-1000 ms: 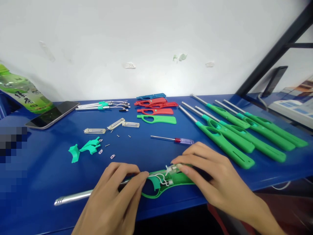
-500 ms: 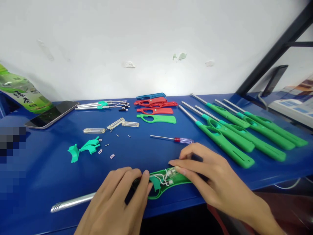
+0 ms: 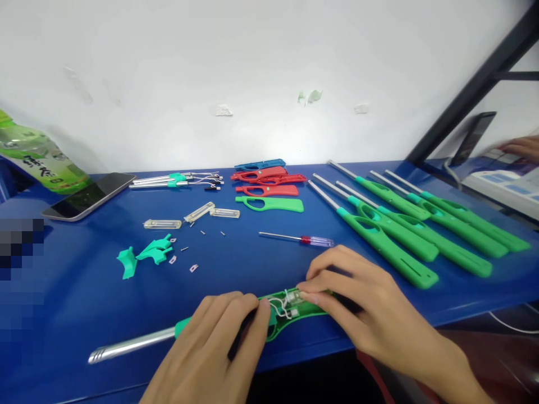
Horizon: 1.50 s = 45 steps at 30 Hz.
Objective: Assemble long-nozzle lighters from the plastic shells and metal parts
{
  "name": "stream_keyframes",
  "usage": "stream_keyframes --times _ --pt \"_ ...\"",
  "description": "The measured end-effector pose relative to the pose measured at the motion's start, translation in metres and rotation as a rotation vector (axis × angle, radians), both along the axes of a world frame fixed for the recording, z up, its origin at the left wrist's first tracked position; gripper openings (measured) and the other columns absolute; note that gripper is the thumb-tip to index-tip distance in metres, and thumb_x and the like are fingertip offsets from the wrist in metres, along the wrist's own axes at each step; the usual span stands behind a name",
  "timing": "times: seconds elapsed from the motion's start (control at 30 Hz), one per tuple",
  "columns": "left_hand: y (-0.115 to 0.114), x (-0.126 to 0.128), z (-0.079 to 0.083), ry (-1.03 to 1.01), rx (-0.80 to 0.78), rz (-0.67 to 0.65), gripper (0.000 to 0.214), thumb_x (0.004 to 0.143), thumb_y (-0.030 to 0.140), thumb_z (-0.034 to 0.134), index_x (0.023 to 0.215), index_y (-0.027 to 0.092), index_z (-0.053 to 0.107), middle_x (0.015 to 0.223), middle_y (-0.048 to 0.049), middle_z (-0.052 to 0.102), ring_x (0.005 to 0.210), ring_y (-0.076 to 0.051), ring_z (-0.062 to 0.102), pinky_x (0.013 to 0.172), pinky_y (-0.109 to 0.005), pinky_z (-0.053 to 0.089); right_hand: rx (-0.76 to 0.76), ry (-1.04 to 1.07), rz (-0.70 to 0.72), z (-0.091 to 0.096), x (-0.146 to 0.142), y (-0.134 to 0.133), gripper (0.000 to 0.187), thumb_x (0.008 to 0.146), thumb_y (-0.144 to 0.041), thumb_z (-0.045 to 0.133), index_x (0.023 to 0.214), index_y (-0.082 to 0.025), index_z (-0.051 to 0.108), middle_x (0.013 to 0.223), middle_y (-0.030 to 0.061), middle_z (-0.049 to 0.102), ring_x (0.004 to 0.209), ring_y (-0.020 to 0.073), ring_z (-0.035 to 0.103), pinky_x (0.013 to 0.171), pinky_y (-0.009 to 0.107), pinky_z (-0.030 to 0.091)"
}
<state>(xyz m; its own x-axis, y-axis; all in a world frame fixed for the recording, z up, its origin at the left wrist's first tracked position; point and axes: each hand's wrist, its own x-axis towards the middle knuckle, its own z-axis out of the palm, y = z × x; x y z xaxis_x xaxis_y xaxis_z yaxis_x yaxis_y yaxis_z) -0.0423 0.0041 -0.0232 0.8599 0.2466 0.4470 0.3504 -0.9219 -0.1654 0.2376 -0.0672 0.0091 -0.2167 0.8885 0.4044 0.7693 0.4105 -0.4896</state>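
A gas lighter with its green handle shell (image 3: pixel 310 310) open lies along the table's front edge, its silver tube (image 3: pixel 135 343) pointing left. My left hand (image 3: pixel 219 342) is closed over the handle's front part, fingertips by the teal trigger (image 3: pixel 273 321), which it partly covers. White wires (image 3: pixel 278 306) curl inside the shell. On the right, my right hand (image 3: pixel 370 308) pinches a clear fuel tank (image 3: pixel 293 296) seated in the shell; its far end is hidden under my fingers.
Behind my right hand lies a screwdriver (image 3: pixel 311 240). Several assembled green lighters (image 3: pixel 391 247) lie to the right. Coloured shells (image 3: pixel 273 204), tube assemblies (image 3: pixel 177 183), clear tanks (image 3: pixel 162 224), teal triggers (image 3: pixel 155 249), small screws, a phone (image 3: pixel 90 196) and a bottle (image 3: pixel 42 157) are spread behind. Another person's hand (image 3: pixel 524 148) shows far right.
My left hand has slid right along the handle, uncovering the teal collar by the tube. My right hand stays at the tank, shifted slightly. Another person's hand has appeared at far right.
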Motion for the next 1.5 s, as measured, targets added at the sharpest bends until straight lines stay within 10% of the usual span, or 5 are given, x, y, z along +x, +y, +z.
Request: stream_keyframes --times 0.37,0.77,0.97,1.5 --pt "-0.009 0.01 0.01 0.01 -0.262 0.061 0.067 0.089 -0.004 0.049 0.153 0.015 0.054 0.132 -0.015 0.063 0.116 -0.028 0.06 0.096 -0.041 0.063 0.007 -0.012 0.017 -0.002 0.003 0.0 0.016 0.112 -0.021 0.059 0.11 -0.025 0.074 0.106 0.0011 0.069 0.095 0.0162 0.065 0.094 0.035 0.048" --pt "-0.01 0.017 0.01 -0.028 -0.211 0.067 0.047 0.109 0.019 0.05 0.155 0.013 0.052 0.136 -0.0149 0.065 0.122 -0.032 0.058 0.1 -0.047 0.06 0.022 0.0 0.011 -0.002 0.003 0.0 0.019 0.112 -0.023 0.06 0.117 -0.028 0.078 0.098 0.0004 0.068 0.086 0.0165 0.062 0.086 0.036 0.046" --pt "-0.008 0.028 0.021 -0.059 -0.315 0.077 0.038 0.105 0.011 0.051 0.14 0.021 0.059 0.114 -0.0112 0.064 0.094 -0.025 0.059 0.076 -0.04 0.06 0.006 -0.025 0.012 -0.002 0.004 -0.001 0.019 0.112 -0.024 0.059 0.115 -0.028 0.077 0.098 0.0003 0.067 0.085 0.0167 0.06 0.082 0.036 0.044" --pt "-0.007 0.019 0.015 0.004 -0.223 0.028 0.05 0.099 0.002 0.044 0.141 0.02 0.064 0.124 -0.0149 0.059 0.106 -0.027 0.057 0.085 -0.039 0.06 0.014 -0.05 -0.006 -0.002 -0.001 -0.001 0.01 0.111 -0.023 0.061 0.119 -0.029 0.064 0.103 -0.0022 0.073 0.09 0.0189 0.062 0.087 0.037 0.041"
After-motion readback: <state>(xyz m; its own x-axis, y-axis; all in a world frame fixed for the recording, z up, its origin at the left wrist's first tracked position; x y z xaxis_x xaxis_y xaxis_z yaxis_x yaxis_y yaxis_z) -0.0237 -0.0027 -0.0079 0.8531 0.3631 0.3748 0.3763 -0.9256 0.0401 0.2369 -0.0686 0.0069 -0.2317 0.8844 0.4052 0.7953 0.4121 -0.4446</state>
